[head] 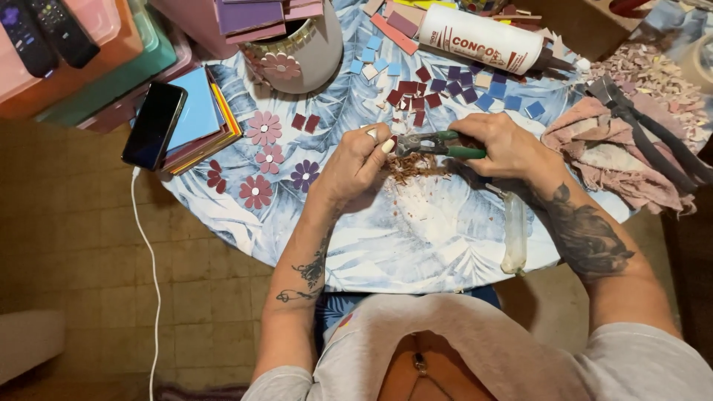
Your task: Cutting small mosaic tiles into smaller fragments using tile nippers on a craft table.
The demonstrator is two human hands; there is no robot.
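Green-handled nippers (438, 145) sit in the right hand (505, 148), fingers wrapped tight round the handles, blades pointing left. Left hand (356, 160) pinches a small tile piece (391, 143) at the blades, thumb and fingers closed on it; piece mostly hidden, colour hard to tell. Both hands work mid-table, over a pile of reddish chips (412, 167) on the blue leaf-print cloth (416, 238).

Risks, as judged:
- Left fingertips lie right beside the blades, so a slip could nick them.
- Cut shards could fly off toward the face or onto the floor.
- Tiny piece could crack wrong or drop into the chips.
- Right forearm is near a clear tube (514, 234) at the near table edge; a nudge could roll it off.

Packages and labels:
- White glue bottle (483, 37) lies on its side far right of centre, cylinder, red lettering, dark nozzle to the right.
- Stack of coloured sheets (204, 111) far left, blue on top, black phone (154, 125) resting on it.
- Grey pot (304, 52) far centre-left, pink flower stuck on.
- Loose square tiles (453, 85), maroon, purple, blue, beyond the hands.
- Tile flowers (264, 160) left of the hands.
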